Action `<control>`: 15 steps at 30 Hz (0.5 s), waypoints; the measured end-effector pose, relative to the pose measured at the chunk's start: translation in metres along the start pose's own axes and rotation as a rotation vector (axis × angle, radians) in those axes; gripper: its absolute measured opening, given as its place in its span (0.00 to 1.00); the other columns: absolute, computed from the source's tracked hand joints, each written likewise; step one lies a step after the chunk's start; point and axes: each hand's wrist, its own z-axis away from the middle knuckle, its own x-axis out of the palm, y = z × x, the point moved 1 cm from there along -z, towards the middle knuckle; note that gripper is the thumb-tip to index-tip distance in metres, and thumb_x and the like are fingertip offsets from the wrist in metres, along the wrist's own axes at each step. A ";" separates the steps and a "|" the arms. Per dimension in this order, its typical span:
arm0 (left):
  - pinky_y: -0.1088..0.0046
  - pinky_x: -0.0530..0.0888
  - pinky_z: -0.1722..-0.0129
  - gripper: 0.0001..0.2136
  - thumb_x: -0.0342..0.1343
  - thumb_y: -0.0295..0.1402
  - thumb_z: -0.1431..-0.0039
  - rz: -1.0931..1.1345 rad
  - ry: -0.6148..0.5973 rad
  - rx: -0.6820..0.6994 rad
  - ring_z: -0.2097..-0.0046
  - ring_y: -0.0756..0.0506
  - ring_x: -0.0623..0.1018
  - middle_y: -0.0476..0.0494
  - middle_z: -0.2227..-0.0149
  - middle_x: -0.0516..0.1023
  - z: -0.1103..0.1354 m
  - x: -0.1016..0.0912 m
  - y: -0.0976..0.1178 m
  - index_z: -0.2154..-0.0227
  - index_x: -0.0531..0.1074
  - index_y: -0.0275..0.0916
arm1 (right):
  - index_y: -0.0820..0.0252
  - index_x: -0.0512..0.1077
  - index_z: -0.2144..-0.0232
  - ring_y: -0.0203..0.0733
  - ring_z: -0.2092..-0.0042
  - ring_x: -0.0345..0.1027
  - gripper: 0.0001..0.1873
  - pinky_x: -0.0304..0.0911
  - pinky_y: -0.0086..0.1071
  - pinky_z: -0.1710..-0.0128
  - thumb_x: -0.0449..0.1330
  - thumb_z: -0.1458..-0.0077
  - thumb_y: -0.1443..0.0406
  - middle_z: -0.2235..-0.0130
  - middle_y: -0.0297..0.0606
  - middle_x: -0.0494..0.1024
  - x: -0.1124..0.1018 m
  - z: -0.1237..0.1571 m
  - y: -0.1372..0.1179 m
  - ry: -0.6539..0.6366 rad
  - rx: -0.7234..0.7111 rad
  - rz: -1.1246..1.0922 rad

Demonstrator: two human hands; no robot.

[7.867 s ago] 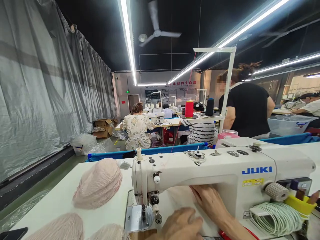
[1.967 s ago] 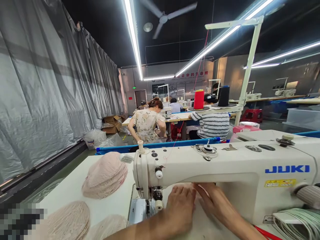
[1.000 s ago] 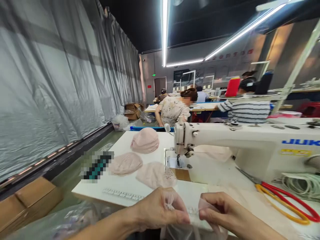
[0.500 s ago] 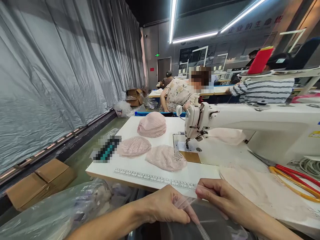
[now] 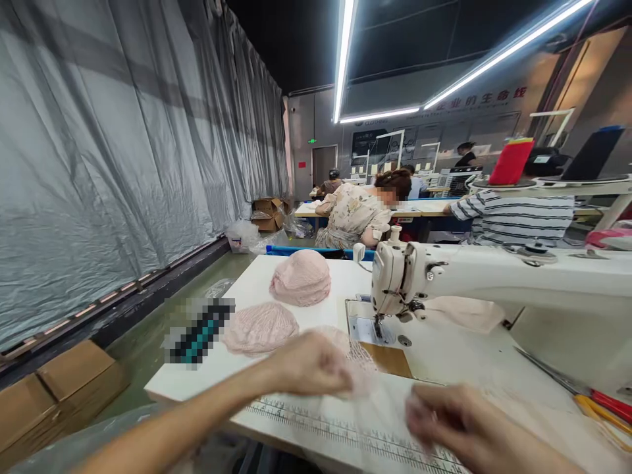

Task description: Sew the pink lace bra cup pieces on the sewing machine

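Both my hands are smeared by motion over the near edge of the white table (image 5: 247, 289). My left hand (image 5: 311, 365) is curled, knuckles up, over the nearest pink mesh piece (image 5: 364, 354) and seems to grip a sheer pale sheet (image 5: 378, 405). That sheet stretches across to my right hand (image 5: 447, 418), whose fingers are too blurred to read. A printed ruler (image 5: 306, 413) runs along the table edge under both hands. The white sewing machine (image 5: 494, 280) stands behind, with its needle end to the right of my left hand.
Two more pink mesh stacks (image 5: 301, 276) (image 5: 259, 327) and a pixelated dark object (image 5: 197, 332) lie on the table's left. Scissors with red and yellow handles (image 5: 609, 407) lie at the right. Cardboard boxes (image 5: 64, 385) sit on the floor. People sew at tables behind.
Both hands have risen from below the table edge to above the ruler, carrying the sheer sheet. The camera has tilted up a little. The left hand now covers the nearest mesh piece.
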 end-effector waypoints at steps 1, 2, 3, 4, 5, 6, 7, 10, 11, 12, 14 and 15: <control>0.78 0.61 0.75 0.13 0.56 0.31 0.45 -0.050 0.076 0.025 0.77 0.53 0.63 0.54 0.83 0.61 -0.013 -0.016 0.003 0.83 0.70 0.34 | 0.56 0.66 0.78 0.35 0.82 0.60 0.20 0.59 0.27 0.79 0.47 0.42 0.52 0.86 0.29 0.63 -0.010 -0.005 -0.006 0.142 -0.031 0.021; 0.75 0.64 0.69 0.12 0.54 0.30 0.43 -0.100 0.167 0.051 0.72 0.50 0.67 0.51 0.79 0.66 -0.024 -0.031 0.006 0.80 0.71 0.33 | 0.56 0.66 0.76 0.37 0.81 0.63 0.20 0.61 0.27 0.78 0.47 0.40 0.52 0.85 0.30 0.65 -0.018 -0.009 -0.010 0.325 -0.108 0.068; 0.71 0.64 0.61 0.09 0.52 0.29 0.41 -0.147 0.245 0.093 0.65 0.48 0.69 0.48 0.71 0.70 -0.032 -0.043 0.008 0.75 0.73 0.34 | 0.55 0.68 0.73 0.38 0.78 0.67 0.17 0.63 0.28 0.75 0.47 0.39 0.54 0.80 0.32 0.70 -0.024 -0.011 -0.013 0.498 -0.211 0.158; 0.68 0.63 0.56 0.09 0.49 0.28 0.39 -0.236 0.343 0.176 0.60 0.46 0.69 0.45 0.66 0.72 -0.038 -0.051 0.009 0.71 0.73 0.35 | 0.54 0.69 0.68 0.39 0.73 0.71 0.13 0.65 0.28 0.72 0.48 0.39 0.57 0.74 0.35 0.75 -0.027 -0.013 -0.011 0.636 -0.336 0.275; 0.65 0.61 0.52 0.11 0.46 0.27 0.37 -0.390 0.452 0.315 0.58 0.46 0.69 0.44 0.63 0.73 -0.041 -0.054 0.009 0.69 0.73 0.36 | 0.53 0.69 0.62 0.40 0.68 0.73 0.09 0.66 0.28 0.69 0.49 0.39 0.60 0.65 0.37 0.77 -0.025 -0.015 -0.007 0.714 -0.452 0.402; 0.63 0.60 0.51 0.12 0.44 0.25 0.36 -0.545 0.530 0.457 0.58 0.46 0.70 0.44 0.62 0.74 -0.041 -0.052 0.005 0.68 0.73 0.36 | 0.53 0.68 0.58 0.40 0.63 0.73 0.10 0.67 0.26 0.67 0.50 0.39 0.63 0.59 0.39 0.77 -0.020 -0.017 0.001 0.706 -0.539 0.516; 0.63 0.60 0.50 0.14 0.43 0.23 0.36 -0.692 0.564 0.578 0.60 0.47 0.71 0.44 0.63 0.75 -0.040 -0.044 -0.002 0.69 0.73 0.36 | 0.54 0.67 0.55 0.39 0.60 0.73 0.11 0.67 0.25 0.66 0.49 0.39 0.66 0.56 0.40 0.76 -0.011 -0.020 0.011 0.690 -0.612 0.613; 0.65 0.64 0.52 0.15 0.44 0.18 0.40 -0.977 0.396 0.717 0.68 0.48 0.71 0.45 0.73 0.74 -0.035 0.004 -0.035 0.78 0.70 0.35 | 0.58 0.69 0.60 0.40 0.57 0.71 0.14 0.66 0.29 0.62 0.45 0.39 0.73 0.56 0.42 0.76 0.021 -0.036 0.042 0.639 -0.670 0.715; 0.64 0.64 0.51 0.15 0.44 0.18 0.40 -1.013 0.326 0.693 0.69 0.48 0.72 0.45 0.75 0.73 -0.032 0.022 -0.046 0.78 0.70 0.35 | 0.59 0.69 0.62 0.41 0.58 0.71 0.15 0.65 0.32 0.62 0.44 0.38 0.74 0.57 0.42 0.76 0.030 -0.041 0.050 0.625 -0.663 0.729; 0.63 0.65 0.52 0.13 0.45 0.18 0.41 -1.034 0.278 0.642 0.70 0.47 0.72 0.45 0.75 0.73 -0.029 0.039 -0.056 0.77 0.70 0.35 | 0.58 0.70 0.64 0.42 0.59 0.71 0.16 0.65 0.34 0.62 0.43 0.37 0.73 0.58 0.41 0.77 0.037 -0.045 0.055 0.616 -0.661 0.739; 0.62 0.67 0.57 0.10 0.46 0.19 0.42 -1.076 0.163 0.550 0.70 0.45 0.72 0.39 0.73 0.75 -0.021 0.065 -0.066 0.72 0.72 0.31 | 0.58 0.70 0.65 0.42 0.62 0.71 0.19 0.63 0.35 0.63 0.40 0.34 0.68 0.60 0.40 0.77 0.044 -0.050 0.061 0.572 -0.650 0.741; 0.61 0.67 0.57 0.08 0.47 0.20 0.42 -1.079 0.119 0.488 0.68 0.44 0.73 0.36 0.70 0.76 -0.018 0.070 -0.065 0.67 0.72 0.29 | 0.58 0.70 0.64 0.42 0.63 0.70 0.20 0.63 0.35 0.63 0.39 0.33 0.65 0.60 0.40 0.77 0.044 -0.051 0.063 0.541 -0.646 0.738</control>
